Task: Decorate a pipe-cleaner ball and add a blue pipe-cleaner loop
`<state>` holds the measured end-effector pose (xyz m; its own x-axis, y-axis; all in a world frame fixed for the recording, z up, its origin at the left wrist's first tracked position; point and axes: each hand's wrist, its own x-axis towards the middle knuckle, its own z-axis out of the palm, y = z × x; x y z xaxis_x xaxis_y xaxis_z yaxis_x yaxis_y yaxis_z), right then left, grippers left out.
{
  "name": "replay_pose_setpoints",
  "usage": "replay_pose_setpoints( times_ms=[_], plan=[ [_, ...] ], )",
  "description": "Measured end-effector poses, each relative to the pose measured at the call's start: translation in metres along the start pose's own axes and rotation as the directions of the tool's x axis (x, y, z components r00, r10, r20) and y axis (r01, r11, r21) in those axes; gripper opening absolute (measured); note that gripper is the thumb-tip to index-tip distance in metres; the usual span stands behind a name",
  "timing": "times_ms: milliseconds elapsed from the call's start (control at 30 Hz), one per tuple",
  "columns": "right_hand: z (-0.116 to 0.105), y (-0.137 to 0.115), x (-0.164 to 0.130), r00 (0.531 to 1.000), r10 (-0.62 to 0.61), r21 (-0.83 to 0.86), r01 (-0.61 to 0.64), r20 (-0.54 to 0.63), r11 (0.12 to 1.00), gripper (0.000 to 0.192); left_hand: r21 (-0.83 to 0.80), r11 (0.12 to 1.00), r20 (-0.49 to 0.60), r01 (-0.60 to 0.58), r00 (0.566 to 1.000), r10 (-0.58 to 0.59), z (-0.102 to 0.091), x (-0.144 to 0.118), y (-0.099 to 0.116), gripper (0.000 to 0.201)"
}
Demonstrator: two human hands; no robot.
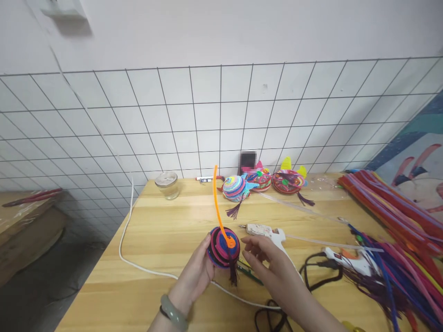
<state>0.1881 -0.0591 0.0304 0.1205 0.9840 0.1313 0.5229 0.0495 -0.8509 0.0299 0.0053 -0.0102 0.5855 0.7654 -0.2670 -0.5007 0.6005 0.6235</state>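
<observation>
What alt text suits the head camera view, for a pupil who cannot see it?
A left hand holds a round striped craft with a curved orange strip; the open right hand is beside it. Beyond, a glue gun, glass and three colourful crafts sit on a wooden table.

1. Left of the left hand, open table offers passage, crossed by a white cord.
2. Forward, the orange pipe cleaner cuts through the gap before the striped fish ornament.
3. A glue gun obstructs the right hand's forward path.
4. Farther right, black cable and pipe-cleaner bundles crowd out passage.
</observation>
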Motion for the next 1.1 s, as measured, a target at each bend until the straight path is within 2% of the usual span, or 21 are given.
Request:
replay_pose_setpoints(
  times_ms=[167,367,500,567,733,800,867,933,1000,1033,1100],
  plan=[
    [0.004,-0.010,0.006,0.999,-0.028,-0.048,0.030,0.032,0.998,0.015,0.023,0.999,0.022,0.033,0.999,-0.034,0.000,0.001,-0.004,0.041],
    [0.015,-0.011,0.010,0.994,0.091,-0.177,-0.078,0.067,0.981,0.007,0.042,0.995,-0.005,-0.089,0.996,0.090,-0.002,0.000,-0.002,0.031],
    [0.020,-0.006,0.010,0.988,0.073,-0.196,-0.045,0.139,0.979,0.009,0.050,0.990,-0.056,-0.133,0.989,0.136,-0.001,-0.001,-0.002,0.026],
    [0.021,-0.005,0.010,0.985,0.062,-0.145,-0.038,0.164,0.989,0.010,0.051,0.987,-0.072,-0.155,0.985,0.159,-0.002,-0.001,-0.001,0.025],
    [0.016,-0.014,0.008,0.975,0.102,0.063,-0.116,0.200,0.991,0.013,0.116,0.972,-0.112,-0.207,0.969,0.219,-0.007,0.004,-0.003,0.025],
    [0.018,-0.018,0.007,0.968,0.114,0.210,-0.161,0.222,0.964,0.016,0.133,0.967,-0.134,-0.217,0.963,0.234,-0.010,0.006,-0.005,0.025],
    [0.022,-0.021,0.005,0.956,0.103,0.404,-0.212,0.276,0.890,0.021,0.130,0.966,-0.146,-0.225,0.959,0.243,-0.010,0.008,-0.007,0.025],
    [0.031,-0.024,0.003,0.938,0.062,0.572,-0.260,0.341,0.778,0.043,0.114,0.965,-0.164,-0.237,0.953,0.254,-0.007,0.008,-0.007,0.025],
    [0.041,-0.027,0.002,0.914,0.030,0.652,-0.312,0.405,0.692,0.070,0.102,0.965,-0.200,-0.240,0.946,0.257,-0.002,0.005,-0.007,0.028],
    [0.045,-0.029,0.002,0.903,0.022,0.668,-0.334,0.429,0.666,0.081,0.105,0.970,-0.219,-0.221,0.946,0.239,0.001,0.004,-0.006,0.029],
    [0.052,-0.034,0.001,0.901,0.027,0.666,-0.341,0.434,0.663,0.089,0.097,0.981,-0.234,-0.168,0.954,0.186,0.005,0.000,-0.004,0.032]
  ],
)
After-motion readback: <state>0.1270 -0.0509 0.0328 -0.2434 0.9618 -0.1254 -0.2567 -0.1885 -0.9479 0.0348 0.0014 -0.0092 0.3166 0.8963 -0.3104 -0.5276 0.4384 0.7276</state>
